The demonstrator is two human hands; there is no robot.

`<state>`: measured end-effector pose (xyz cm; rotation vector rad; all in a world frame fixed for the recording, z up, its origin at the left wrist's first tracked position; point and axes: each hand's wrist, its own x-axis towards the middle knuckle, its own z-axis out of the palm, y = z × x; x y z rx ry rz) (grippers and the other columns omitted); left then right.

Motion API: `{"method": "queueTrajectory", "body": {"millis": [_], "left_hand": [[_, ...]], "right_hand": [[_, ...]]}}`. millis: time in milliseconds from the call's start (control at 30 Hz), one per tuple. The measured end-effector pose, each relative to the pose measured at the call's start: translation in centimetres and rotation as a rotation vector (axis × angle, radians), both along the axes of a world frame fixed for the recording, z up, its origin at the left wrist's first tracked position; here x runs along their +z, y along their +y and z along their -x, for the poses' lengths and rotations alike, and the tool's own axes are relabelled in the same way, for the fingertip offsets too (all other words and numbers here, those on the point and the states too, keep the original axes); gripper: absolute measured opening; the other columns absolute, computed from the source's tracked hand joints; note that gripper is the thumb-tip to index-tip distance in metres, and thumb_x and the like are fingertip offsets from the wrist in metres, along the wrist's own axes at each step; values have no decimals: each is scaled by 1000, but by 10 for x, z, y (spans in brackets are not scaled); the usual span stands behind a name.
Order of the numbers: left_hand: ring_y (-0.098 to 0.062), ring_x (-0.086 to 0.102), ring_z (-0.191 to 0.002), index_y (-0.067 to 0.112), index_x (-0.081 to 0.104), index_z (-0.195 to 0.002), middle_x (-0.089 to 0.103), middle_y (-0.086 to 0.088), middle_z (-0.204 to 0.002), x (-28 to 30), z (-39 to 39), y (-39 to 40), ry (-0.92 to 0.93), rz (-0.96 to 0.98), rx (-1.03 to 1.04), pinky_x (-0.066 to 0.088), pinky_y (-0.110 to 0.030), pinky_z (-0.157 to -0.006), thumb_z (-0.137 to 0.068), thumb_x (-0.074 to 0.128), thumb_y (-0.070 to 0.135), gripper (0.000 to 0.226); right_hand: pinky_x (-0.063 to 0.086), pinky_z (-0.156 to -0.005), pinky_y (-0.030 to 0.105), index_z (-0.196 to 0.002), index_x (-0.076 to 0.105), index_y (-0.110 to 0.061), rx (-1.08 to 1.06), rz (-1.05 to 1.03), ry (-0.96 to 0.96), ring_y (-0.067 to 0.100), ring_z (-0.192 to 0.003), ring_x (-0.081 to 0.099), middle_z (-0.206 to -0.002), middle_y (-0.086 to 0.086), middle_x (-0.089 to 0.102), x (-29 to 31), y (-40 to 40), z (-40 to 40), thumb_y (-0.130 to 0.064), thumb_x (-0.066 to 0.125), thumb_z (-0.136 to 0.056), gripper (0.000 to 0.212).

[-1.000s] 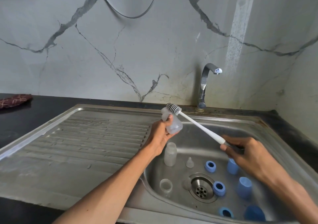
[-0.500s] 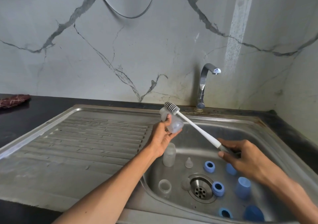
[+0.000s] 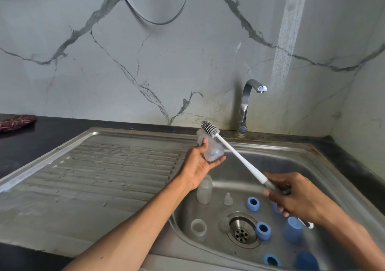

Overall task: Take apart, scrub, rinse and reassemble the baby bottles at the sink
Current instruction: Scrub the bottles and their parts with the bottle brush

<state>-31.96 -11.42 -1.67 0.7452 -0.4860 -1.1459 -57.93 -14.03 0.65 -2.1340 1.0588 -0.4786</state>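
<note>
My left hand (image 3: 196,165) grips a clear baby bottle (image 3: 212,150) above the left rim of the sink basin (image 3: 295,162). My right hand (image 3: 295,198) holds the grey grip of a white bottle brush (image 3: 235,152). Its bristled head (image 3: 210,128) is outside the bottle, against the bottle's far end. Down in the basin stand two more clear bottles (image 3: 204,189) (image 3: 199,228), a clear teat (image 3: 227,198), blue collar rings (image 3: 252,203) (image 3: 263,230) (image 3: 271,260) and blue caps (image 3: 294,229) (image 3: 306,261).
A chrome tap (image 3: 246,104) rises behind the basin with no water running. The ribbed steel drainboard (image 3: 104,177) stretches to the left. A dark red cloth (image 3: 16,122) lies on the black counter at far left. The drain (image 3: 242,230) sits in the basin floor.
The brush head has shifted slightly along the bottle's far end, and my right hand has drawn a little nearer and lower. The left hand keeps its hold on the bottle.
</note>
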Motion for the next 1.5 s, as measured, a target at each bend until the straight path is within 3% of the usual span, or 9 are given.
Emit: {"method": "queueTrajectory", "body": {"millis": [167,333,533,700,933,1067,1300,1400,1500], "left_hand": [[-35,59,-109,0,48,-135,56,-25,-128,0,-26,3,62,38,113,55,-46,-86,-80,65,21,61],[-36,56,-109,0,53,-126,58,-25,-121,-2,-9,1,1,-9,25,54,-41,-77,-85,64,29,52],[-27,60,-91,6,59,-118,65,-15,-104,2,-15,2,-54,1,39,50,-36,-71,-89,61,41,45],[-24,61,-88,9,61,-113,67,-11,-98,0,-27,4,-41,32,37,49,-37,-76,-94,61,32,30],[-39,58,-114,4,60,-118,58,-23,-126,-1,-11,0,28,31,-33,58,-52,-87,-87,63,21,35],[-37,63,-105,6,62,-110,62,-21,-117,2,-25,4,71,41,35,59,-51,-81,-98,55,16,17],[-37,64,-101,-1,53,-123,63,-26,-115,-4,-14,1,5,-4,-48,62,-48,-73,-100,38,4,28],[-39,65,-102,0,53,-127,63,-26,-117,0,-2,1,-6,-4,-94,61,-47,-71,-100,38,8,31],[-36,66,-98,0,51,-132,65,-23,-109,3,-11,1,0,18,-46,61,-46,-73,-86,44,5,47]], "right_hand": [[59,-58,33,-133,62,-22,47,-147,81,22,-58,68,-75,10,70,6,0,3,-13,72,-89,46],[58,-55,33,-131,63,-20,41,-112,55,21,-54,66,-68,6,68,4,5,0,-13,72,-89,43],[59,-58,35,-124,67,-22,77,-182,65,23,-58,67,-68,7,69,12,5,4,-12,73,-88,38],[59,-62,34,-118,68,-27,127,-218,164,20,-60,67,-72,9,71,22,5,12,-13,73,-88,33],[58,-59,30,-115,69,-27,107,-136,79,20,-58,68,-68,3,71,10,9,-1,-15,73,-88,30],[59,-63,32,-110,73,-25,153,-217,139,22,-63,69,-74,10,73,17,5,9,-14,75,-87,25],[57,-64,28,-101,74,-28,159,-178,162,20,-62,69,-74,8,74,15,4,8,-16,74,-88,18],[59,-68,28,-106,72,-32,144,-91,146,20,-64,71,-74,3,74,7,3,0,-20,74,-88,21],[60,-68,29,-107,72,-30,160,-149,133,22,-67,71,-76,5,75,7,2,2,-19,74,-89,22]]}}
